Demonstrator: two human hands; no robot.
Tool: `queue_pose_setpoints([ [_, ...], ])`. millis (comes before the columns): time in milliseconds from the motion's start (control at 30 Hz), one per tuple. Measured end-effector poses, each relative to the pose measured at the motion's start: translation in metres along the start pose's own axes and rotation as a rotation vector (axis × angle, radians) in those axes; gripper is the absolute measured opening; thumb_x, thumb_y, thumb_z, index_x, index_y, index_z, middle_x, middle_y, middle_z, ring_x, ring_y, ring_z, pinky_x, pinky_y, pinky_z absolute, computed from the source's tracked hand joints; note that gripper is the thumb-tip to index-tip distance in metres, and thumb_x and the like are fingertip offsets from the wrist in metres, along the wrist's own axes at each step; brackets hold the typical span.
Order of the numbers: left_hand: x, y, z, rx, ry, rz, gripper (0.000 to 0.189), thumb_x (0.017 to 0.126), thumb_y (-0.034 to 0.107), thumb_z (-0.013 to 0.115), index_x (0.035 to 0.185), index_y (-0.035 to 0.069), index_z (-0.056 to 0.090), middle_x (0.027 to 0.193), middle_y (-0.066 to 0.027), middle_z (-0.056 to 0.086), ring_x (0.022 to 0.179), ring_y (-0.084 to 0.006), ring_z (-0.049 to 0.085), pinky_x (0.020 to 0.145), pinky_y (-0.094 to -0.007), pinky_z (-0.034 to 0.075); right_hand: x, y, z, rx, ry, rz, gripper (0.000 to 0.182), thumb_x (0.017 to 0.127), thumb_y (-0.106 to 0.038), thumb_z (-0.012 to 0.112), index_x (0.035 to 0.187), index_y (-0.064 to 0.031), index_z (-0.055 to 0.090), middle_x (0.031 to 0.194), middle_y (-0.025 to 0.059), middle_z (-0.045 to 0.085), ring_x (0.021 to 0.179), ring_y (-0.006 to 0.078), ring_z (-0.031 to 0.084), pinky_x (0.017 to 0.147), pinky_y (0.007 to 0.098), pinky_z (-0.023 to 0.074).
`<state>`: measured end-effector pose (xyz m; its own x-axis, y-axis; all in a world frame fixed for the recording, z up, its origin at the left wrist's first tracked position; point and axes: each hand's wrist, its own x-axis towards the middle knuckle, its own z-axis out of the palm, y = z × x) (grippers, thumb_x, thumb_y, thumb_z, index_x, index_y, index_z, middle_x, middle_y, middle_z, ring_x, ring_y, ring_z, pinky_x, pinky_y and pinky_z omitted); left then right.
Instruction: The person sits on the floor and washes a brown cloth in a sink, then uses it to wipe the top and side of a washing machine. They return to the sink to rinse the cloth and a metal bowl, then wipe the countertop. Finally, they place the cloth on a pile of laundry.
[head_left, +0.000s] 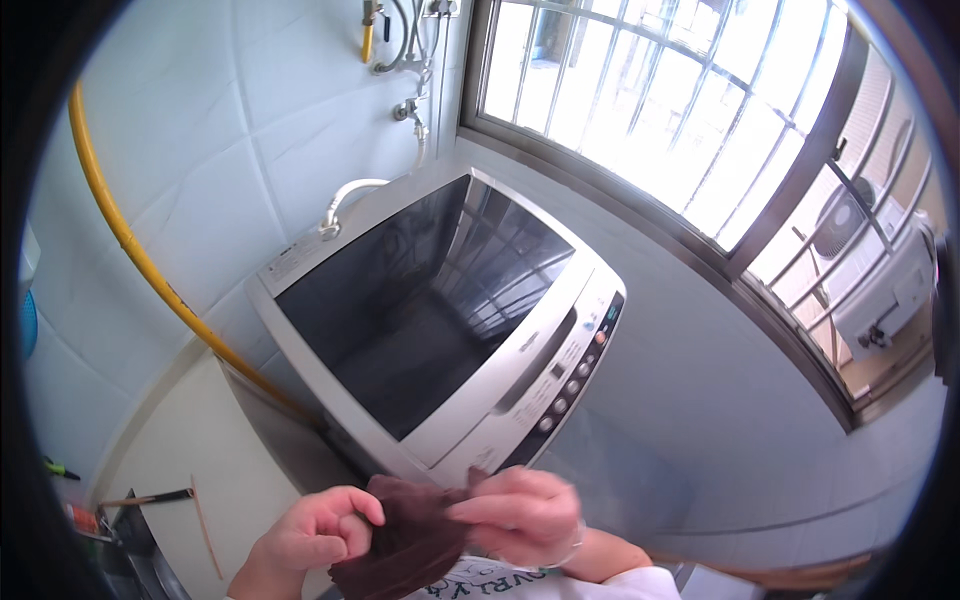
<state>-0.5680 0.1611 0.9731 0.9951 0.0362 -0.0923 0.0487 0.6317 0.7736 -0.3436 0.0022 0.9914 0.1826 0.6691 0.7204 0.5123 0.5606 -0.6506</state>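
A dark brown cloth (420, 525) is stretched between my two hands, just in front of the near corner of a top-loading washing machine (341, 401). My left hand (330, 529) grips the cloth's left side with curled fingers. On the other side, my right hand (525, 514) pinches its upper right part, and a clear bracelet (574, 547) circles that wrist. The machine's dark glass lid (405, 322) is down and mirrors the window. Along the machine's right edge runs a control panel (570, 382) with several round buttons.
A yellow pipe (142, 270) runs down the tiled wall (180, 112) behind a pale countertop (210, 450). A white hose (352, 187) joins the machine's back. Right of it, a barred window (637, 82) looks onto an air-conditioner unit (885, 277). Several utensils lie at the lower left.
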Motion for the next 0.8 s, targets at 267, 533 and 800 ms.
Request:
queue_pose_setpoints([
  [267,0.122,-0.049,0.069,-0.179,0.511,-0.32,0.031,0.087,-0.002,0.051,0.117,0.002,0.048,0.109,-0.0036,0.055,0.1,-0.0124,0.054,0.09,-0.0267,0.045,-0.005,0.05,-0.076,0.219,0.004,-0.079,0.027,0.07,0.001,0.065,0.096,-0.0028,0.067,0.086,0.0079,0.057,0.068,0.019,0.058,0.057,0.0269,0.0468],
  [533,0.141,-0.031,0.089,0.411,0.384,-0.309,0.025,0.086,-0.004,0.055,0.111,0.0,0.056,0.101,-0.0022,0.059,0.095,-0.009,0.055,0.084,-0.0233,0.046,0.002,0.07,-0.097,0.523,-0.179,0.01,0.021,0.076,0.003,0.058,0.096,0.0004,0.057,0.086,0.0124,0.056,0.071,0.0253,0.057,0.063,0.03,0.0471],
  [800,0.121,-0.023,0.05,0.418,0.458,0.076,0.015,0.079,-0.006,0.064,0.092,0.0,0.057,0.085,-0.0021,0.059,0.076,-0.0074,0.059,0.066,-0.022,0.049,0.019,0.066,-0.13,0.674,-0.572,0.396,0.015,0.076,0.0,0.058,0.089,-0.002,0.053,0.079,0.0089,0.052,0.069,0.0232,0.054,0.062,0.0307,0.0438],
])
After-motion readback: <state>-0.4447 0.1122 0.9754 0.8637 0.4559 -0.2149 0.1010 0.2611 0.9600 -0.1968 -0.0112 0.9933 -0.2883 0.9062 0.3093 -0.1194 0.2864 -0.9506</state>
